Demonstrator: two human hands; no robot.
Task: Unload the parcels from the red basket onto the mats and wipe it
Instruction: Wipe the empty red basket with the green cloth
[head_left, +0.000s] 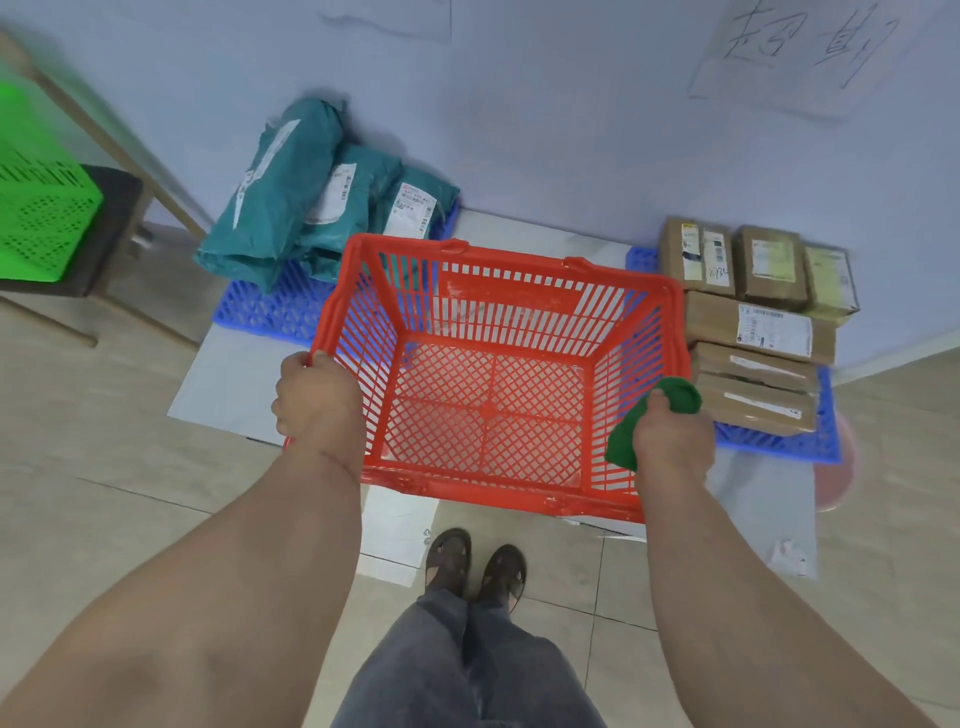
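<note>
The red basket is held up in front of me, and nothing lies inside it. My left hand grips its left rim. My right hand holds a green cloth against the basket's right rim. Three teal bagged parcels lie on a blue mat at the back left. Several brown cardboard parcels are stacked on another blue mat at the right.
A green crate sits on a dark stool at the far left. A wall stands close behind the mats. My feet are on the tiled floor just below the basket. White sheets lie under the mats.
</note>
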